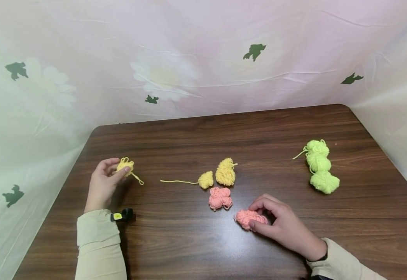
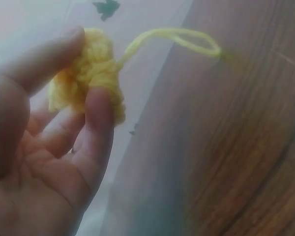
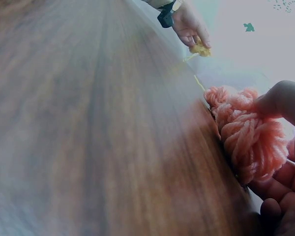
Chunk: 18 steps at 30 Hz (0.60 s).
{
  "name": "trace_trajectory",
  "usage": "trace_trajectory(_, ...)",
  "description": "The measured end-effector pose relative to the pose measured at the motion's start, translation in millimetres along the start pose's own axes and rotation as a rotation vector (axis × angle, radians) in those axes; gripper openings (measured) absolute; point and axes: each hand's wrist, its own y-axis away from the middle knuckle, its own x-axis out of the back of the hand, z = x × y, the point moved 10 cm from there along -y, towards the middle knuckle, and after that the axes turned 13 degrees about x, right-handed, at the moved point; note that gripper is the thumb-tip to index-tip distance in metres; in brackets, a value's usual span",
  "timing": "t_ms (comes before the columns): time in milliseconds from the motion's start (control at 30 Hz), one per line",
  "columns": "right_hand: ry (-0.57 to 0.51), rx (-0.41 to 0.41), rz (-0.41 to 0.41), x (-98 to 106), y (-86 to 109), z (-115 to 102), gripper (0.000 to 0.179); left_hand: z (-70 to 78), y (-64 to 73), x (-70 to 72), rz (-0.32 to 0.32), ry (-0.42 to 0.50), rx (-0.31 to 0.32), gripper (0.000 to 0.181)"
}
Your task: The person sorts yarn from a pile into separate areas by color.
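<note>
Reading the table as a dial, twelve at its far edge, I judge the step in hand to be handling two bundles at once — one per hand. The next move, I'd say, calls for a light, even pinch, since loose coils could slip.

At nine o'clock my left hand (image 1: 102, 186) pinches a small yellow yarn bundle (image 2: 97, 71) between thumb and fingers, its looped strand trailing toward four; it looks raised off the dark brown wood-grain table (image 1: 175, 241). At four o'clock my right hand (image 1: 287, 227), forearm entering from five, grips an oblong salmon-pink yarn bundle (image 1: 244, 218) — whether that touches the wood I can't tell.

Near centre lie a lumpy pink yarn bundle (image 1: 220, 198), a tailed yellow yarn clump (image 1: 206, 180) and an oval yellow yarn bundle (image 1: 226, 172). Three lime-green yarn bundles (image 1: 318, 162) sit around half past two.
</note>
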Motion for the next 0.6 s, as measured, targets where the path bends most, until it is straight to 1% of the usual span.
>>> trace_trajectory(100, -0.002, 0.004, 0.001, 0, 0.0, 0, 0.037, -4.3, -1.9, 3.2, 0.022, 0.029, 0.029, 0.037)
trace_trajectory(200, -0.002, 0.005, 0.001, 0, -0.1, 0, 0.037, -7.0, -2.6, 5.7, 0.044, 0.020, 0.051, 0.034)
trace_trajectory(367, 0.003, 0.000, -0.001, 0, -0.6, -1, 0.036, -13.2, -5.6, 7.4, 0.065, -0.003, 0.075, 0.036)
trace_trajectory(600, 0.008, 0.003, -0.002, 1, -0.9, -1, 0.035, -19.7, -10.0, 6.3, 0.069, -0.001, 0.096, 0.047)
